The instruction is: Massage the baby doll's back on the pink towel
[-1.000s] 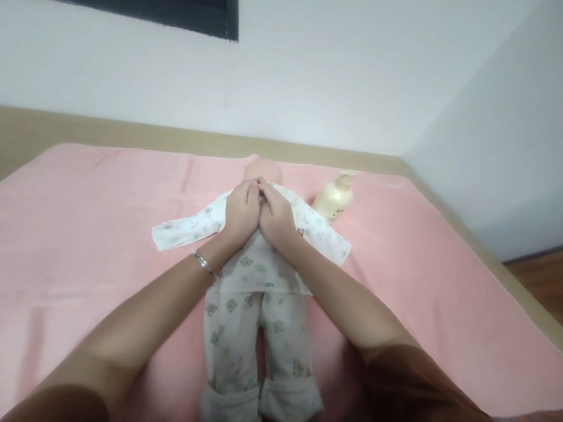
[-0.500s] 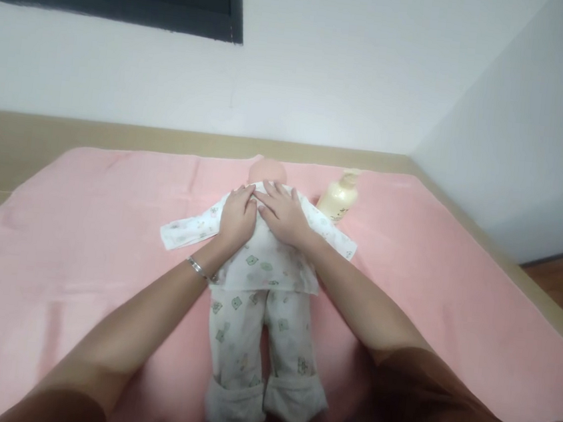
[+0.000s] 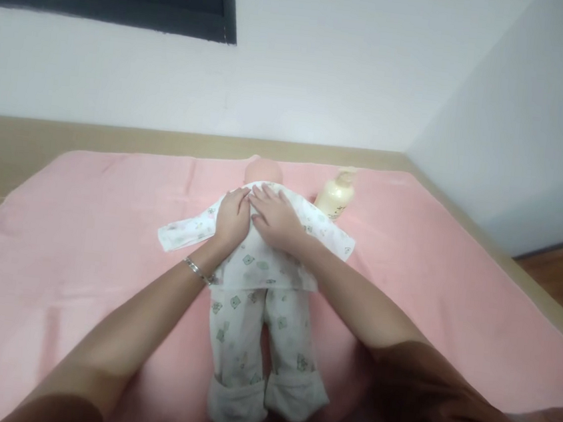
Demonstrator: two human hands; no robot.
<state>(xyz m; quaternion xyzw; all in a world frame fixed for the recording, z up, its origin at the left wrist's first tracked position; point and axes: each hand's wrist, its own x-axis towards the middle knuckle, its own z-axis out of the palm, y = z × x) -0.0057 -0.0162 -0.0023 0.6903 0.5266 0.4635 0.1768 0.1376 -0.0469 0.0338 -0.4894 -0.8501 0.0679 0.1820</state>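
A baby doll in a white printed top (image 3: 269, 273) and matching trousers (image 3: 236, 334) lies stretched out, its legs toward me. Only the smooth, rounded head (image 3: 264, 170) shows at the far end; no face is visible. My left hand (image 3: 234, 218) rests on the upper left of the top, fingers extended and close together. Flat beside it, my right hand (image 3: 278, 221) lies over the upper middle with its fingers spread. The two hands nearly meet at the fingertips. Both sleeves reach out sideways, and the trouser ends are folded up.
A pale yellow pump bottle (image 3: 336, 193) is beyond the doll's right sleeve. Pink cloth (image 3: 87, 237) covers the surface, with a tan border (image 3: 168, 141) along the white wall (image 3: 327, 61). A dark window frame (image 3: 131, 14) is at the upper left.
The whole view has shifted slightly. Both hands stay on the upper part of the top, with no clear movement against the doll.
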